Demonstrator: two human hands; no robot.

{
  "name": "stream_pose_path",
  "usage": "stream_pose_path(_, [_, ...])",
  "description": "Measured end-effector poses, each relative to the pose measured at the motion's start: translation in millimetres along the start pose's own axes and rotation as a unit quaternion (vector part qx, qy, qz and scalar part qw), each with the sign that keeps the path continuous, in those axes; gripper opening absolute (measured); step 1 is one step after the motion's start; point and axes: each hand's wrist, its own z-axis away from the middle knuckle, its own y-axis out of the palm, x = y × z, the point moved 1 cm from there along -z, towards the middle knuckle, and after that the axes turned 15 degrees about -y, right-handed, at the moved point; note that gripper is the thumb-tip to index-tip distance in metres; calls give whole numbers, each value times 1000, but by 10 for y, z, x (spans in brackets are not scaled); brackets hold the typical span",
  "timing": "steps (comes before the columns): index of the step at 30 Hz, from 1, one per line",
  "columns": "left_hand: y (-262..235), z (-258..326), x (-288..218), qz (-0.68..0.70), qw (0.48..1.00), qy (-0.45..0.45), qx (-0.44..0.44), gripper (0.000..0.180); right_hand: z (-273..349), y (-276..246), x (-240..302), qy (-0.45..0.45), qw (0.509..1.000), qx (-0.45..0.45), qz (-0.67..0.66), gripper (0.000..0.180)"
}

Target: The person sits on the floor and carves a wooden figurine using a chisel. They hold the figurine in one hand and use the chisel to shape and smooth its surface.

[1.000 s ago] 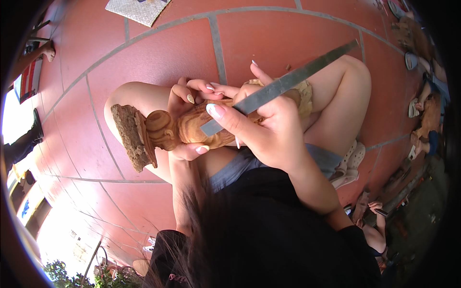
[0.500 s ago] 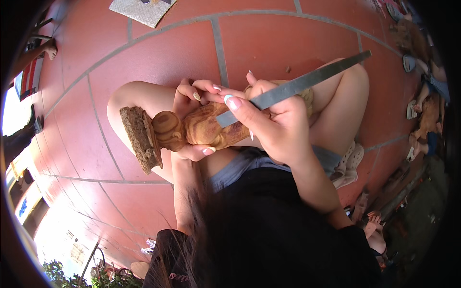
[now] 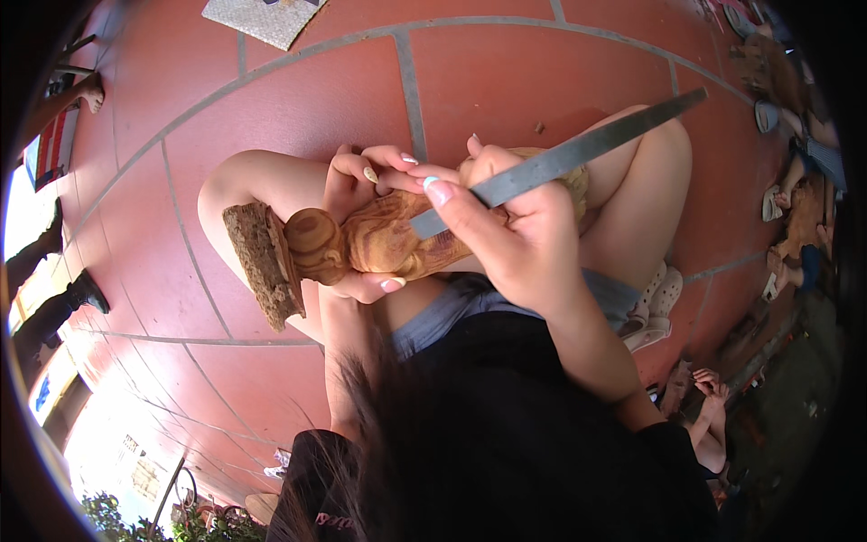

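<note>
A carved wooden figure [image 3: 379, 239] with a rough bark-covered base [image 3: 262, 262] lies across my lap, its base pointing left. My left hand [image 3: 357, 185] wraps around the figure from behind and below, with the thumb under it. My right hand [image 3: 519, 239] grips a long flat grey metal file [image 3: 578, 154], forefinger stretched along the blade. The file's lower end rests on the carving's middle and its other end points up to the right, over my knee.
I sit cross-legged on a red tiled floor [image 3: 506, 72] with grey joints. A pale mat [image 3: 262, 16] lies at the top. Someone's feet stand at the left edge [image 3: 54, 298]. Other seated people and sandals [image 3: 786, 208] crowd the right edge.
The file has slid up and to the right along the carving. The figure has shifted slightly right in my left hand.
</note>
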Motion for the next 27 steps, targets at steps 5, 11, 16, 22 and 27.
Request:
stream_pose_path(5, [110,0,-58,25,998,-33,-41,86,34,-49,-42,23,999,-35,-4,26])
stream_pose_path(11, [134,10,-104,23,997,-54,-47,86,25,-38,-48,12,996,-53,-72,21])
stream_pose_path(16, [84,-4,-67,22,999,-31,-18,85,8,-6,-40,-9,1000,-26,11,18])
stream_pose_path(22, [101,-43,-109,22,999,-27,-14,81,16,-20,-14,-22,999,-15,19,17])
stream_pose_path(27, [124,-56,-63,28,999,-16,-10,75,47,-99,-108,-9,998,-50,-26,25])
